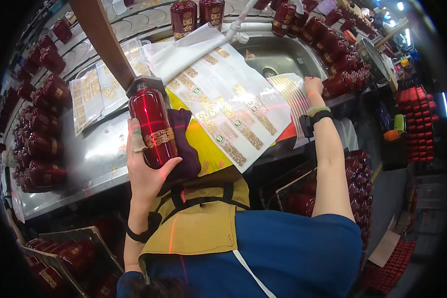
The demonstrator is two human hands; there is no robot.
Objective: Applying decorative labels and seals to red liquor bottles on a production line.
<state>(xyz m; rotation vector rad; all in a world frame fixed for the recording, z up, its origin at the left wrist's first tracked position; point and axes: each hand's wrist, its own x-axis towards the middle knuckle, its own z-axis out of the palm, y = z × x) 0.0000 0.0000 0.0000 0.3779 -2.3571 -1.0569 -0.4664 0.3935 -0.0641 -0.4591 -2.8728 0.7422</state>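
A dark red bottle (154,121) with a gold patterned band lies under a wooden post, its top at a dark holder (145,84). Bright red light lines cross it. My left hand (149,171) is round its left side and lower end, thumb apart, with a pale wrap on one finger. My right hand (313,89) is closed at the right edge of a gold-striped sheet (287,89); what its fingers pinch is too small to make out. Between my hands lies a clear sheet of gold stickers (223,107) over yellow material (203,141).
A steel sink (278,54) is behind the sheets. Red bottles crowd the left side (44,144) and the right rim (340,67). More sticker sheets (94,92) lie on the steel table (99,164). Crates of bottles (74,251) stand below, beside my body.
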